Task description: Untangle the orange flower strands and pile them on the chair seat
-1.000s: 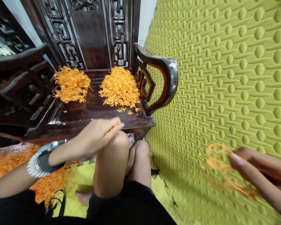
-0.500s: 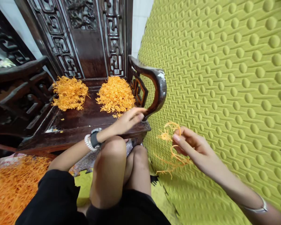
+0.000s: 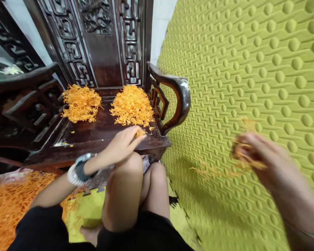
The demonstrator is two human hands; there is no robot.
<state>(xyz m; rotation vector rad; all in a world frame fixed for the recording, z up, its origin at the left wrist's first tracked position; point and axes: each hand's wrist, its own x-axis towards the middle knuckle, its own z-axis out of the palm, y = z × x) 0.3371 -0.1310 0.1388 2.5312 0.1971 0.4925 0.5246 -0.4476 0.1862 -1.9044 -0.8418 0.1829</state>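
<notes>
My left hand (image 3: 125, 143) is over the front of the dark wooden bench seat, thumb and fingers closed around a small clump of orange bits (image 3: 140, 132). Just beyond it lies a heap of short, curly orange pieces (image 3: 132, 104). To the left, on the same seat, is a second, stringier orange pile (image 3: 81, 104). My right hand (image 3: 261, 150), smeared by motion, is curled around thin orange strands (image 3: 244, 155) in front of the yellow-green mat. Loose ends of the strands trail out to the left of that hand.
A large mass of long orange strands (image 3: 13, 209) lies low at the left. The bench has a curved armrest (image 3: 183, 97) and a carved back (image 3: 102, 59). Bumpy foam matting (image 3: 225, 87) stands along the right side. My bare knees (image 3: 124, 184) are close to the seat's front edge.
My left hand has drawn back left from the armrest, its fingers now closing on orange bits. My right hand has swung right, carrying the strands, and is more curled.
</notes>
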